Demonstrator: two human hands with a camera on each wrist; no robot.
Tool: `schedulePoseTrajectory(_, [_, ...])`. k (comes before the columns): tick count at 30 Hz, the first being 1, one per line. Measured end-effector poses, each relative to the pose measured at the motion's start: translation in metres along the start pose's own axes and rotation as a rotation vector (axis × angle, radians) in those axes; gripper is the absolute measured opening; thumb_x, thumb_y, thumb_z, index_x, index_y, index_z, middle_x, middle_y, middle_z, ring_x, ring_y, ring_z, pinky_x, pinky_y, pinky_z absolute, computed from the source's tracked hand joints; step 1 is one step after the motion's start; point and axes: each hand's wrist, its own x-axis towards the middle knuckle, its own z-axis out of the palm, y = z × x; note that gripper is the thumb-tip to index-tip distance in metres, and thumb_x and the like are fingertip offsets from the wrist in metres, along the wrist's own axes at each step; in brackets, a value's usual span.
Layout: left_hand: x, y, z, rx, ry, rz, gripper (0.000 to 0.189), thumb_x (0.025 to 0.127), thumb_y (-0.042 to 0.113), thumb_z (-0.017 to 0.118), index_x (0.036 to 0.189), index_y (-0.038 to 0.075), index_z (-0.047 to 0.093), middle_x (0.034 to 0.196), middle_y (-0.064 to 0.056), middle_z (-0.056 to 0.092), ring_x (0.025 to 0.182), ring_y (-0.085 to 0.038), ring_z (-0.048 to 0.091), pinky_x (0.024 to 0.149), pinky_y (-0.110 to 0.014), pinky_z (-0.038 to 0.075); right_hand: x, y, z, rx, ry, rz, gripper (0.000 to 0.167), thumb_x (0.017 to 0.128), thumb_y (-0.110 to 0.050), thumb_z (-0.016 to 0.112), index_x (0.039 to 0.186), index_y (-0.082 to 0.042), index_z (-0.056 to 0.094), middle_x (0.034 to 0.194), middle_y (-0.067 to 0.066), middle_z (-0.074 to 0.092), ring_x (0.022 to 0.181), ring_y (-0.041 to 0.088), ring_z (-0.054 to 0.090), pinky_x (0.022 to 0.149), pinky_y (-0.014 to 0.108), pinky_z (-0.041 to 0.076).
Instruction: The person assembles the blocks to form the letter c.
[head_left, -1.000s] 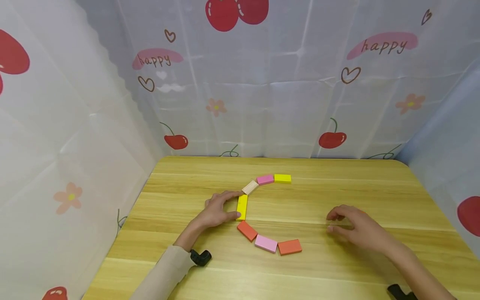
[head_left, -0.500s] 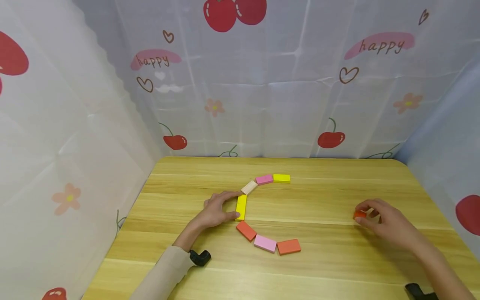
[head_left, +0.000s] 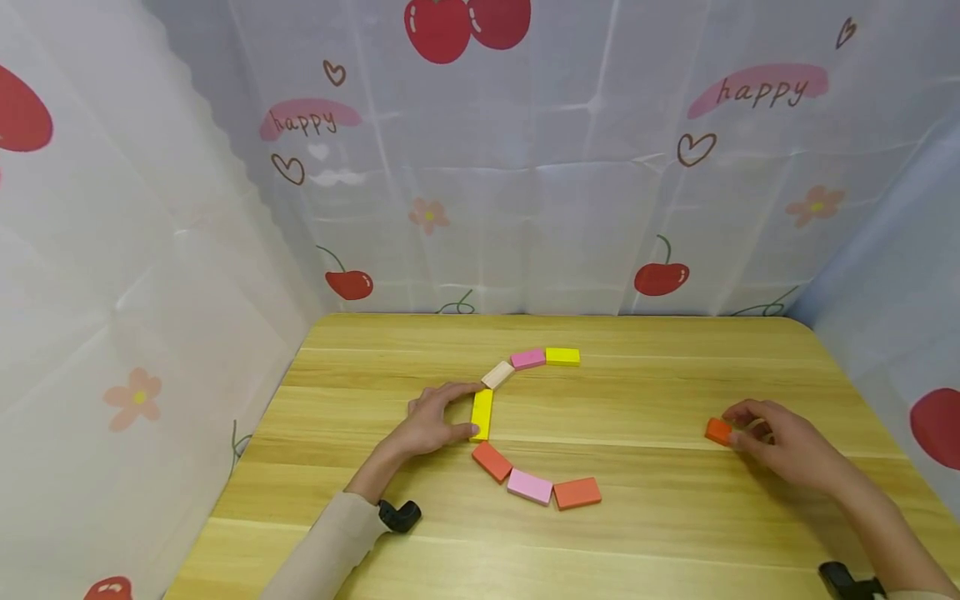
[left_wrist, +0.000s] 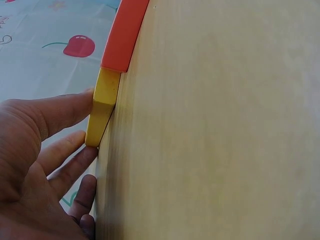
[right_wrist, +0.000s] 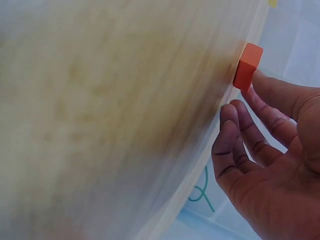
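My left hand (head_left: 431, 421) pinches a yellow domino block (head_left: 482, 415) lengthwise on the table, thumb near its lower end and index finger at its upper end. In the left wrist view this yellow block (left_wrist: 104, 100) meets a red block (left_wrist: 125, 37). Well to the right, my right hand (head_left: 783, 442) pinches the near end of a small orange domino block (head_left: 717, 432) between thumb and index finger. The right wrist view shows this orange block (right_wrist: 248, 66) resting on the tabletop, with the other fingers curled loosely beside it.
A curve of blocks runs from a yellow block (head_left: 562, 357) through a pink block (head_left: 528, 359) and a plain wood block (head_left: 498, 375), then below through a red-orange block (head_left: 492, 462), a light pink block (head_left: 530, 487) and another red-orange block (head_left: 577, 493). Printed curtains (head_left: 525, 225) enclose the table (head_left: 637, 550).
My right hand has moved right to the orange block, first covering much of it, then drawing back slightly so more of it shows. The left hand stays on the yellow block.
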Motion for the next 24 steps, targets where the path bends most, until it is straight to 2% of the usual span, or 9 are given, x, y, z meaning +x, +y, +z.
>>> schedulePoseTrajectory(4, [0.000, 0.000, 0.000, 0.003, -0.004, -0.006, 0.065, 0.094, 0.029, 0.084, 0.154, 0.037, 0.059, 0.163, 0.005, 0.056, 0.150, -0.037, 0.040, 0.111, -0.060, 0.020, 0.001, -0.002, 0.000, -0.004, -0.015, 0.023, 0.024, 0.104, -0.016, 0.072, 0.124, -0.003, 0.070, 0.116, 0.011, 0.074, 0.089, -0.008, 0.060, 0.074, 0.024, 0.054])
schedulePoseTrajectory(11, [0.000, 0.000, 0.000, -0.001, 0.003, -0.002, 0.065, 0.094, 0.028, 0.084, 0.153, 0.037, 0.059, 0.162, 0.004, 0.057, 0.150, -0.037, 0.040, 0.111, -0.062, 0.020, 0.005, -0.009, -0.003, 0.011, -0.054, 0.069, 0.029, 0.105, -0.026, 0.071, 0.126, -0.006, 0.069, 0.118, 0.012, 0.073, 0.089, -0.003, 0.063, 0.074, 0.025, 0.055])
schedulePoseTrajectory(15, [0.000, -0.001, 0.001, -0.004, 0.005, 0.003, 0.065, 0.094, 0.029, 0.083, 0.153, 0.037, 0.059, 0.162, 0.004, 0.057, 0.149, -0.037, 0.041, 0.111, -0.062, 0.020, 0.008, -0.013, -0.002, 0.011, -0.069, 0.077, 0.027, 0.104, -0.026, 0.073, 0.123, -0.008, 0.069, 0.116, 0.010, 0.074, 0.088, -0.002, 0.064, 0.074, 0.025, 0.055])
schedulePoseTrajectory(24, [-0.001, -0.001, 0.000, -0.006, 0.002, -0.003, 0.065, 0.094, 0.029, 0.084, 0.154, 0.037, 0.059, 0.163, 0.004, 0.056, 0.148, -0.036, 0.040, 0.113, -0.063, 0.018, 0.011, -0.018, 0.002, 0.021, -0.065, 0.036, 0.021, 0.103, -0.018, 0.074, 0.121, -0.008, 0.070, 0.117, 0.011, 0.074, 0.089, -0.001, 0.065, 0.075, 0.024, 0.056])
